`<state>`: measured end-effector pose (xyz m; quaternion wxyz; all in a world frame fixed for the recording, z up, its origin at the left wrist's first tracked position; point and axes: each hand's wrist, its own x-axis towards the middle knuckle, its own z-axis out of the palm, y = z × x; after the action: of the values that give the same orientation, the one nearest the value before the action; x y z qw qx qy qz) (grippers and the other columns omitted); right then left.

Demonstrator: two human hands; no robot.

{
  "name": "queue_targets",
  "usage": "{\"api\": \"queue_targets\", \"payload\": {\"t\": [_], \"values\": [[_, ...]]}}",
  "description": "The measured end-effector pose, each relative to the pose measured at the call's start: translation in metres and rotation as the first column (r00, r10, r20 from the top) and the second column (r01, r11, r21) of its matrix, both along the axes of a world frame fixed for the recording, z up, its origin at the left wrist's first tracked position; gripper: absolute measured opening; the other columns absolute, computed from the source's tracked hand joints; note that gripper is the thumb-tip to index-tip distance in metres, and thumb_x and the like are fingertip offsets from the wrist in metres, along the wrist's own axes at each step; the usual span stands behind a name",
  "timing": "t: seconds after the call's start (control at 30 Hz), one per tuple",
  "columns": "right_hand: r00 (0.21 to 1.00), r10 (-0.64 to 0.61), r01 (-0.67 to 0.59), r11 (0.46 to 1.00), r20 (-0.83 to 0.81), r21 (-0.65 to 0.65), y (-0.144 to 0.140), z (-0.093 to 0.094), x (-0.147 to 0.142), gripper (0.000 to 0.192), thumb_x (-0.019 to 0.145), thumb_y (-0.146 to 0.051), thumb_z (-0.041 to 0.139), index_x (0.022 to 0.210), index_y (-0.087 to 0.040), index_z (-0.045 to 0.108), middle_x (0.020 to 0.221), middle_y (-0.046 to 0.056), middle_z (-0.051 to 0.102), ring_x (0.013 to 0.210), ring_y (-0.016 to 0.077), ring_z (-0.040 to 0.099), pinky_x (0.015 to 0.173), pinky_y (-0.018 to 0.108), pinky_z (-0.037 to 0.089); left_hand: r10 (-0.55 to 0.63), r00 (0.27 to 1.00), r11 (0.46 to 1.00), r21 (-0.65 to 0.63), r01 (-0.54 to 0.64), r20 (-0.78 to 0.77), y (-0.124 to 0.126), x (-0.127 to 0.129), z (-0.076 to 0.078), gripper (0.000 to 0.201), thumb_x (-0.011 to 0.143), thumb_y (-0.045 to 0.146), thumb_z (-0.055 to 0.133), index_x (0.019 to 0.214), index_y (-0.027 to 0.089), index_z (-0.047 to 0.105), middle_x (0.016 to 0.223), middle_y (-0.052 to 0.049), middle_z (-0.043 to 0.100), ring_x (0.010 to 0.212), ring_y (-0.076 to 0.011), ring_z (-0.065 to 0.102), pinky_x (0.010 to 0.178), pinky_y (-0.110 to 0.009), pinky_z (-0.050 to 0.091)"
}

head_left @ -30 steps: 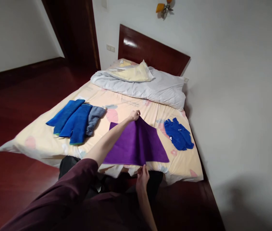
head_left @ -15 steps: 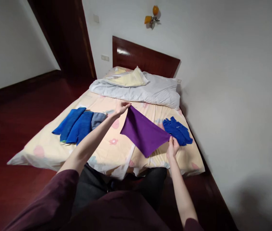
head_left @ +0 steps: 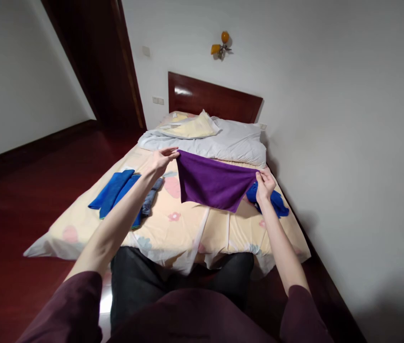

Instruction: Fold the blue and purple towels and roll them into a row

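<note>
The purple cloth [head_left: 212, 183] is held above the bed [head_left: 173, 238] by two corners, one pinched by the left hand [head_left: 161, 159], its other digits extended, one by the curled right hand [head_left: 265, 185]; both are spread apart, apparently so the upper edge is pulled taut.

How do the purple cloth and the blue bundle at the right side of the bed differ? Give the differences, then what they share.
Colour: the purple cloth is purple; the blue bundle is bright blue.
Pose: the purple cloth hangs spread between the left hand and right hand; the blue bundle lies rumpled on the bed.
Shared: both are fabric and look mainly one colour.
</note>
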<state>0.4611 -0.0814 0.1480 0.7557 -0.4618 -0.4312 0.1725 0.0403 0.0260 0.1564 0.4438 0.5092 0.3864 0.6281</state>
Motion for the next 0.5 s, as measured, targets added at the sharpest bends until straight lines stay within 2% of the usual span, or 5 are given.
{"api": "queue_targets", "payload": {"t": [0.1,0.27,0.4,0.5], "values": [[0.999,0.046,-0.046,0.999,0.029,-0.021,-0.002,0.009,-0.001,0.047,0.07,-0.049,0.083,0.099,-0.015,0.068,0.102,0.011,0.074,0.1,0.0225,0.07,0.091,0.036,0.057,-0.013,1.0,1.0,-0.018,0.013,-0.004,-0.009,-0.008,0.006,0.068,0.049,0.042,0.094,0.109,0.014,0.076,0.095,-0.01,0.074,0.089,-0.0219,0.068,0.078,-0.032,0.049],[0.995,0.102,-0.102,0.993,-0.009,-0.057,-0.013,0.015,0.0,0.049,0.063,-0.046,0.087,0.099,-0.017,0.072,0.103,0.01,0.075,0.1,0.0227,0.07,0.092,0.037,0.057,-0.014,1.0,1.0,0.019,0.015,-0.01,-0.034,-0.016,0.018,0.064,0.046,0.047,0.096,0.098,0.014,0.078,0.092,-0.009,0.074,0.092,-0.0253,0.068,0.082,-0.036,0.053],[0.987,0.146,-0.153,0.981,-0.059,-0.122,-0.029,0.014,0.003,0.05,0.059,-0.043,0.091,0.098,-0.017,0.074,0.103,0.01,0.076,0.097,0.0227,0.071,0.085,0.035,0.058,-0.013,0.999,0.999,0.033,0.015,-0.034,-0.057,-0.024,0.022,0.062,0.046,0.049,0.097,0.094,0.015,0.078,0.089,-0.009,0.075,0.091,-0.0255,0.069,0.082,-0.037,0.055],[0.98,0.182,-0.196,0.957,-0.087,-0.212,-0.047,0.014,0.005,0.052,0.056,-0.042,0.093,0.098,-0.018,0.075,0.101,0.009,0.077,0.088,0.0195,0.07,0.075,0.03,0.058,-0.014,0.998,1.0,-0.002,0.014,-0.065,-0.075,-0.031,0.023,0.06,0.048,0.049,0.096,0.094,0.014,0.078,0.088,-0.009,0.075,0.088,-0.0235,0.069,0.08,-0.035,0.055]]}}
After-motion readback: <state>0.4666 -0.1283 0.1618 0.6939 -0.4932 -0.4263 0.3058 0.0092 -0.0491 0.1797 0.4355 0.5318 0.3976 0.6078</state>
